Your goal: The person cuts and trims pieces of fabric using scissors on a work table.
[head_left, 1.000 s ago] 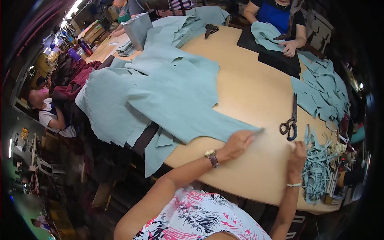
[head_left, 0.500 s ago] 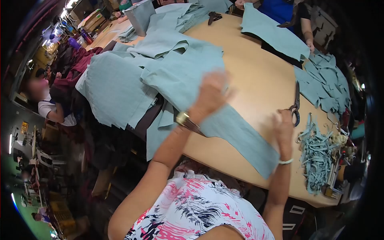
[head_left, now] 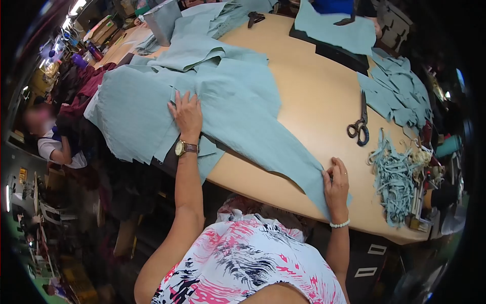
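A long pale blue-green cloth piece (head_left: 243,101) lies across the table, tapering toward the near right. My left hand (head_left: 187,115), wearing a watch, lies flat with its fingers spread, near where that piece meets a stack of similar cloth (head_left: 131,106). At the narrow end, my right hand (head_left: 336,188) rests on the cloth edge. Its thumb is on the fabric and its fingers reach past it onto the wood. Dark-handled scissors (head_left: 360,124) lie beyond the right hand, untouched.
Thin cloth strips (head_left: 395,185) are heaped at right, behind them a pile of cut scraps (head_left: 397,91). Across the wooden table (head_left: 314,106), a co-worker (head_left: 331,6) stands by another cloth piece (head_left: 334,30). Small black scissors (head_left: 255,19) and a grey metal block (head_left: 163,23) sit at the far side.
My left hand has moved left and come down flat on the cloth. My right hand has moved from beside the scissors down to the narrow cloth end. The view has shifted slightly.
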A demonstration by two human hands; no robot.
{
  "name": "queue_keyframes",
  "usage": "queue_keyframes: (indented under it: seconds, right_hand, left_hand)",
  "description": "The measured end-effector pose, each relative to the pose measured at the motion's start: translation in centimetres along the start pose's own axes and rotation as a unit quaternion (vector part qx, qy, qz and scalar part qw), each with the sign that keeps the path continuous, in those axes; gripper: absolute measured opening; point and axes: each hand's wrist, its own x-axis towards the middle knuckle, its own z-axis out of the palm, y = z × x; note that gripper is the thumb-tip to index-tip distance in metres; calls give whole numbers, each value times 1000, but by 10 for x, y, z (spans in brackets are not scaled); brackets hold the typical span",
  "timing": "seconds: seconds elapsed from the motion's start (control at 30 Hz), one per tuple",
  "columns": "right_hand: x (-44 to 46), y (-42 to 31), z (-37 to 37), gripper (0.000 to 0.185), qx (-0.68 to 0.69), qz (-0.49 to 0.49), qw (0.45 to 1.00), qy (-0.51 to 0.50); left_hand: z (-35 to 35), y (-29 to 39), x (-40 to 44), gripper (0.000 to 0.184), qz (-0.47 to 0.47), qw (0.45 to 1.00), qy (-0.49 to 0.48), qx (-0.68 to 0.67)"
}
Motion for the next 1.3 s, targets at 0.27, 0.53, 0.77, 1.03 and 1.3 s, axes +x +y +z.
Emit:
queue_keyframes:
  seconds: [0.27, 0.53, 0.77, 1.03, 1.3]
  right_hand:
    - [-3, -2, -5, 11, 87, 132, 986, 61]
    - [-1, 6, 1, 18, 56, 128, 989, 53]
    - [10, -27, -5, 17, 318, 190, 929, -9]
    - [57, -135, -22, 20, 570, -20, 809, -141]
    - [102, -79, 36, 24, 343, 36, 938, 19]
  left_hand:
    - [1, 11, -15, 33, 2, 998, 46, -50]
    - [-17, 30, -41, 23, 66, 993, 15, -101]
    - [-94, -2, 10, 21, -108, 890, 244, -369]
    - [-211, -127, 125, 24, -50, 892, 450, 13]
    - [-80, 19, 295, 22, 216, 947, 238, 7]
